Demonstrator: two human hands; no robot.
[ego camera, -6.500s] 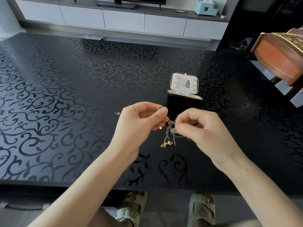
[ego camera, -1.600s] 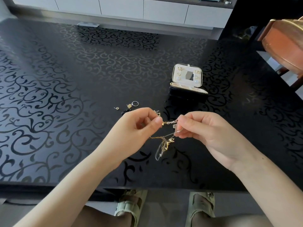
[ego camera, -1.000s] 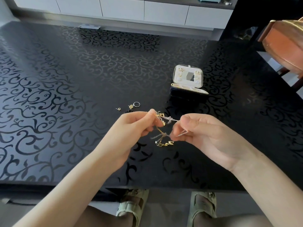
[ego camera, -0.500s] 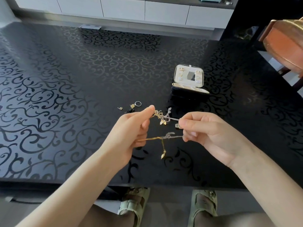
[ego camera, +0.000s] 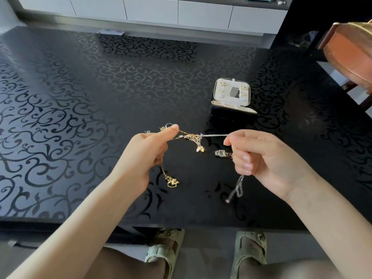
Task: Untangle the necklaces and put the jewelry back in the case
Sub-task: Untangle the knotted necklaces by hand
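Left grip [ego camera: 145, 156] and right grip [ego camera: 261, 158] pinch the knotted necklaces [ego camera: 196, 137] above the desk [ego camera: 80, 97]. The open case [ego camera: 231, 101] stands behind. The left fingertip partly hides small pieces [ego camera: 162, 128].

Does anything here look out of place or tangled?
Yes. Between the left hand and the right hand, the gold chain and the silver chain are knotted together in one clump, pulled taut above the table. A few small pieces lie loose on the table beyond the left hand, outside the open case.
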